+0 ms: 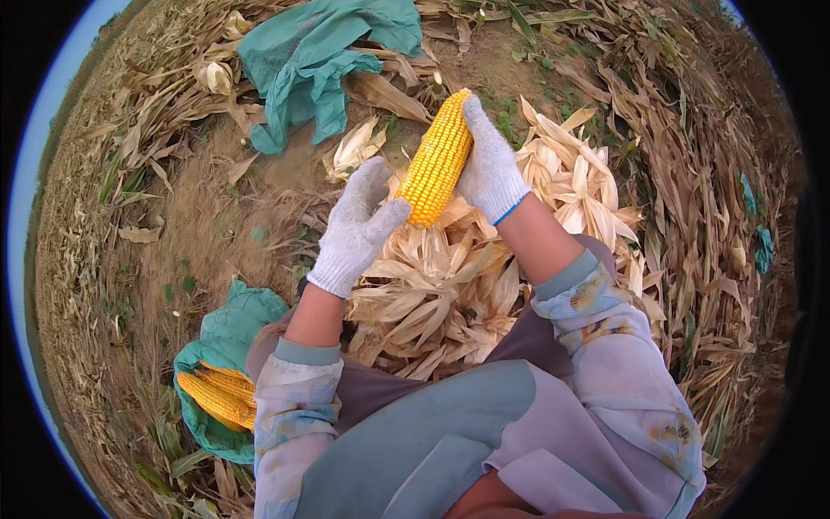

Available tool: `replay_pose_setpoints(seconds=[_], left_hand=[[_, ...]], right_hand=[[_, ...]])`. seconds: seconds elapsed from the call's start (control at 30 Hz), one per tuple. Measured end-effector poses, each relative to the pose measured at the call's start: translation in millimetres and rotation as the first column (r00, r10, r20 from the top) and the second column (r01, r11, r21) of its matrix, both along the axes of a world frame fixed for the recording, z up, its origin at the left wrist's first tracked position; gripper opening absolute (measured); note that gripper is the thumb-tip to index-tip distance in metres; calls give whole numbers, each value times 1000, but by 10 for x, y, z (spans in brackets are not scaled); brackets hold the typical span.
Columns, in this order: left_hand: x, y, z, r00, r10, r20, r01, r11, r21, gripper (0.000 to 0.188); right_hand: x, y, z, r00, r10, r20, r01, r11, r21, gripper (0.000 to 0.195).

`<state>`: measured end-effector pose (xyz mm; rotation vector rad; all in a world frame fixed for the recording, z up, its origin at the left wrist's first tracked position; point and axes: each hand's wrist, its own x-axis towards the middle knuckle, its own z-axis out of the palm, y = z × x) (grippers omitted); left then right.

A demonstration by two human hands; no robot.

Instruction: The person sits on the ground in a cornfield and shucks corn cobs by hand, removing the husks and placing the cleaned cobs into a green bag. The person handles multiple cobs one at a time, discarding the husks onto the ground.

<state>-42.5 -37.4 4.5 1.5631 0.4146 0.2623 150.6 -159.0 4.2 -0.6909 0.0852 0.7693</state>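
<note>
A husked yellow ear of corn (436, 159) is held up, tilted, by my right hand (491, 159), whose thumb lies near the ear's upper end. The right fingers are hidden behind the ear. My left hand (365, 224) has its thumb and fingers apart; its thumb tip is beside the ear's lower end, and whether it touches cannot be told. Both hands wear whitish knit gloves. Below the ear, dry corn husks (441, 292) lie heaped between my legs. By my left arm, an open green bag (217, 337) holds several husked yellow ears (220, 397).
Another green bag (298, 65) lies crumpled on stalks ahead. Near it are a pale husk (353, 150) and a husk-covered ear (217, 78). Dry corn stalks (674, 168) are piled along the right. Bare soil with small weeds shows on the left.
</note>
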Motion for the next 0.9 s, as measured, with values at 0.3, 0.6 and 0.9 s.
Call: replay_pose_setpoints(seconds=[0.3,0.6,0.9], left_hand=[[-91,21,-27,975,-84,204,206,682,-702,79],[-719,277,365,836,352,421,-18,784,-620,79],[-3003,182,51,313,886,341,-769,448,-457,52]], right_hand=[[-98,-46,191,887,303,348,-168,915,-366,29],[111,23,60,898,211,386,-100,952,-289,24],[-54,90,-121,885,324,333,-188,905,-381,23]])
